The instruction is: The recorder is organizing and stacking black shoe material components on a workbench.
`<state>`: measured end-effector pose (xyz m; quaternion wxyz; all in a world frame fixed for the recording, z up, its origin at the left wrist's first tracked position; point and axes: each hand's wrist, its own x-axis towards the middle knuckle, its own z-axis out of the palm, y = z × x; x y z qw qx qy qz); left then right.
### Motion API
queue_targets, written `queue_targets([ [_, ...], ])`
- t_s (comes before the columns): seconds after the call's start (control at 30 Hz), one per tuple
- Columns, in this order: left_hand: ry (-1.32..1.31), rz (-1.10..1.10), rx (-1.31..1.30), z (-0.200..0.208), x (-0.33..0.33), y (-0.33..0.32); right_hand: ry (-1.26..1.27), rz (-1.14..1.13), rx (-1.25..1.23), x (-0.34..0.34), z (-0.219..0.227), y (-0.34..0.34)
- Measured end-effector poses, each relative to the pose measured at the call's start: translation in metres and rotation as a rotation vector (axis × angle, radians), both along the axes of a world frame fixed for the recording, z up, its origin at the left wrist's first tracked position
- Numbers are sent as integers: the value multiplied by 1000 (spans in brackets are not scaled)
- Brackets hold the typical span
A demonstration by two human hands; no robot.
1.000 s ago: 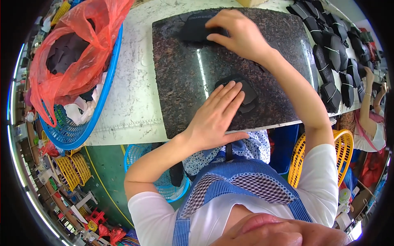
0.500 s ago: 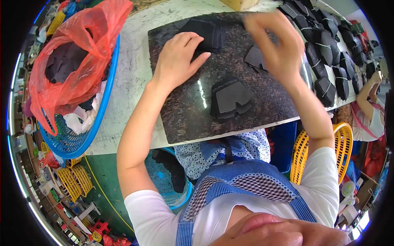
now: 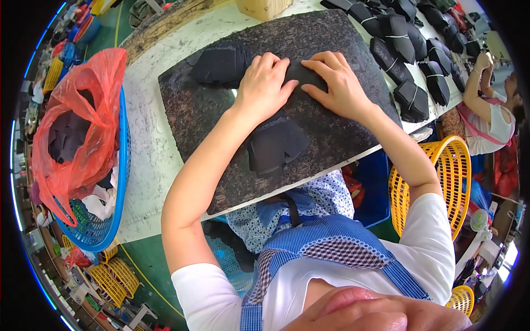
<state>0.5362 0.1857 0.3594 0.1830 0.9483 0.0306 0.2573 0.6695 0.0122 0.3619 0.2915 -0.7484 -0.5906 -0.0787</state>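
Observation:
A small dark cut piece (image 3: 302,76) of sheet material lies between my two hands on the dark speckled stone slab (image 3: 353,132). My left hand (image 3: 265,85) has bent fingers at the piece's left edge. From the other side my right hand (image 3: 338,85) grips it, with curled fingertips and thumb on its right part. To the left of my left hand sits a stack of black cut pieces (image 3: 221,62). Nearer to me lies another small stack of notched black pieces (image 3: 276,144). My fingers partly cover the piece they hold.
Tied bundles of black pieces (image 3: 411,99) cover the table's right side. A blue basket (image 3: 124,160) with a red plastic bag (image 3: 77,176) stands at the left. A wooden block (image 3: 264,7) is at the far edge. Yellow baskets (image 3: 458,193) and another person (image 3: 488,110) are at the right.
My right hand has come in from the far right to the middle, beside my left hand. Both now meet at a dark piece. The whole view has turned somewhat.

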Motion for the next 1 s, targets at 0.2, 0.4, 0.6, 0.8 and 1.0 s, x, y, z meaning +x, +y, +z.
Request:
queue_targets([
  [0.2, 23, -62, -56, 4, 9, -2, 16, -3, -52, 4, -1, -5],
  [0.4, -46, 70, -260, 48, -55, -26, 1, 23, -87, 21, -4, -15],
  [0.6, 94, 111, -1312, 72, -139, -51, 951, 237, 100, -55, 59, -36],
  [0.8, 763, 11, -1106, 63, -168, -63, 1487, 503, -806, -75, 49, -61],
  [1.0, 603, 262, -1202, 51, -126, -30, 1057, 87, -565, -69, 44, -21],
])
